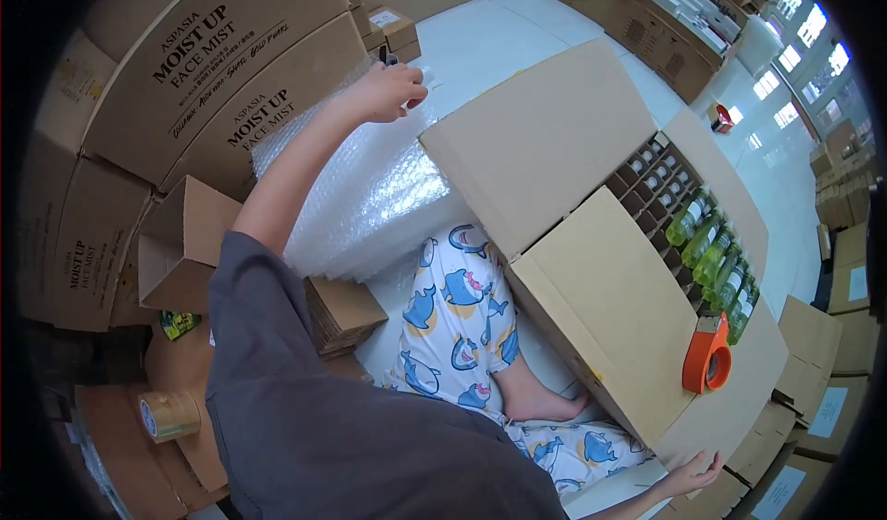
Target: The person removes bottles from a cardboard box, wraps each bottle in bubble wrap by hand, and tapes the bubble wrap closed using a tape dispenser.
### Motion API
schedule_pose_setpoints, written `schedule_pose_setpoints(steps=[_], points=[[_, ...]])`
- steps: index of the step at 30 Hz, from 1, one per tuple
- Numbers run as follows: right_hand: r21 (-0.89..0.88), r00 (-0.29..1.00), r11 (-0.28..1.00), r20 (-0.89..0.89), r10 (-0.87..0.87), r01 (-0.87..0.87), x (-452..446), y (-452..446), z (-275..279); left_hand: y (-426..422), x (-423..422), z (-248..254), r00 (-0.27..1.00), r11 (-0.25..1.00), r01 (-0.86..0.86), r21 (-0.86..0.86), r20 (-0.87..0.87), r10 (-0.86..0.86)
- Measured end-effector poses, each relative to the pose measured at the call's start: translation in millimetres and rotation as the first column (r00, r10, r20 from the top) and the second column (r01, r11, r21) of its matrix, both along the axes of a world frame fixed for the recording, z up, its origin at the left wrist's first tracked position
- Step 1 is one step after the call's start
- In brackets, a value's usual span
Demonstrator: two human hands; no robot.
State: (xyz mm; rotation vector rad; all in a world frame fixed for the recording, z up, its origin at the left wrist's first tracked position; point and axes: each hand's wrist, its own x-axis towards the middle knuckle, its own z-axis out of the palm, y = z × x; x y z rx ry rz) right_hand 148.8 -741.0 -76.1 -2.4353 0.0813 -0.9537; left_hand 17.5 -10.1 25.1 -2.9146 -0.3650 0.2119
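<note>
My left hand [393,93] is closed above the far end of a bubble wrap sheet [379,187], with a small dark object [386,56] at its knuckles that I cannot make out. My right hand [693,476] is open, fingers apart, beside the near flap of a large open carton [545,150]. Inside the carton, cardboard dividers hold green bottles [711,243] lying tilted and white-capped ones [656,173] standing. A folded-in flap [610,307] covers part of it. An orange tape dispenser [707,354] rests at the carton's right side.
Stacked cartons [222,58] rise at the left, above a small open box [185,243]. Flat cardboard pieces [342,312] lie near my knee. A tape roll [171,416] is at the lower left. More cartons [832,409] line the right; a red dispenser [720,118] is farther off.
</note>
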Motion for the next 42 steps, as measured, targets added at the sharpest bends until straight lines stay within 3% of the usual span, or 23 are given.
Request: schedule_pose_setpoints(steps=[10,13,17,19,23,25,27,28,29,30,32,33,35,36,39,40,42], points=[[0.06,0.997,0.998,-0.077,0.018,-0.013,1,8,-5,2,-8,-3,0.988,0.984,-0.151,-0.09,-0.052,0.147],[0.057,0.997,0.998,-0.071,0.022,-0.018,0,5,-5,6,-17,-9,0.99,0.995,0.019,0.098,0.139,-0.033],[0.069,0.998,0.997,-0.05,0.024,-0.02,-2,10,-2,-5,-25,22,0.993,0.994,-0.109,0.0,-0.04,0.109],[0.12,0.996,0.992,-0.073,0.058,-0.049,-1,15,-1,-31,-38,42,0.981,0.981,-0.192,0.04,-0.034,0.193],[0.256,0.96,0.949,-0.158,0.232,-0.187,7,32,0,-138,-69,103,0.997,0.986,-0.076,0.147,-0.011,0.078],[0.234,0.866,0.859,-0.103,0.489,-0.456,4,63,7,-183,-83,123,0.981,0.979,0.189,0.072,-0.058,-0.185],[0.421,0.604,0.564,-0.046,0.795,-0.71,-32,156,67,-223,-81,133,0.878,0.885,0.453,-0.107,-0.116,-0.464],[0.393,0.47,0.441,-0.025,0.882,-0.807,-45,176,71,-236,-75,132,0.794,0.796,0.56,-0.23,-0.127,-0.595],[0.369,0.265,0.241,0.017,0.964,-0.898,-54,201,80,-246,-63,127,0.761,0.762,0.601,-0.242,-0.12,-0.638],[0.307,0.168,0.196,-0.117,0.979,-0.931,-70,220,114,-257,-51,118,0.706,0.685,0.668,-0.29,-0.045,-0.707],[0.379,0.115,0.16,-0.139,0.984,-0.912,-77,247,134,-278,-24,95,0.632,0.574,0.751,-0.325,0.105,-0.768],[0.38,0.151,0.195,-0.142,0.978,-0.904,-69,245,128,-285,-5,79,0.617,0.552,0.774,-0.311,0.174,-0.767],[0.595,-0.009,0.212,-0.346,0.938,-0.775,-49,237,100,-297,30,47,0.642,0.553,0.754,-0.355,0.219,-0.735],[0.585,0.054,0.306,-0.407,0.912,-0.751,-38,230,91,-302,46,30,0.653,0.531,0.736,-0.42,0.234,-0.72],[0.513,0.194,0.501,-0.538,0.82,-0.697,4,201,51,-316,92,-27,0.677,0.414,0.691,-0.593,0.33,-0.658],[0.512,0.201,0.514,-0.546,0.813,-0.688,18,195,40,-315,107,-44,0.67,0.401,0.693,-0.599,0.333,-0.663],[0.229,0.304,0.626,-0.719,0.624,-0.745,40,187,24,-313,129,-73,0.76,0.51,0.592,-0.624,0.22,-0.612]])
